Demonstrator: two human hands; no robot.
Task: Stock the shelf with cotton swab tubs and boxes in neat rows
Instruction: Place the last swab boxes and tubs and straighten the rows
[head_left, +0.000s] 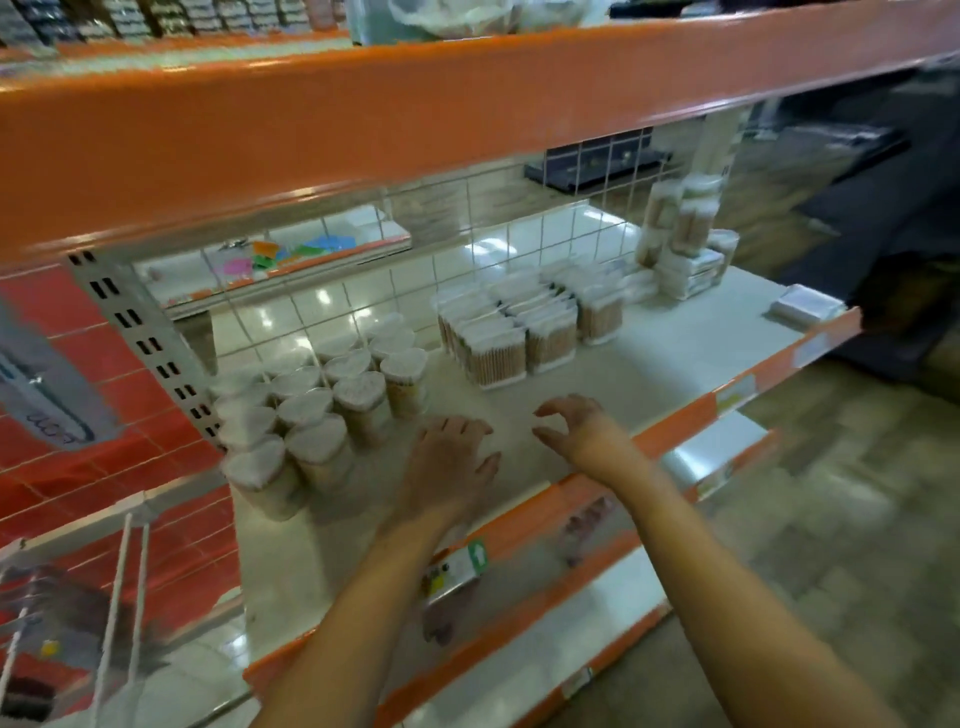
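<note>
Several round cotton swab tubs (322, 410) stand in rows on the left of the white shelf (675, 353). Rectangular swab boxes (519, 332) sit in a block at mid-shelf, and a loose stack of swab packs (680, 239) rises at the back right. My left hand (452, 467) hovers over bare shelf just right of the tubs, fingers loosely spread, holding nothing. Apart from the boxes, my right hand (576, 431) hangs beside it with fingers loosely curled and empty.
An orange beam (415, 119) of the shelf above overhangs the work area. A wire grid back panel (467, 244) closes the rear. A small clear pack (800, 306) lies at the shelf's right end. Orange price rails (675, 426) edge this shelf and the lower ones.
</note>
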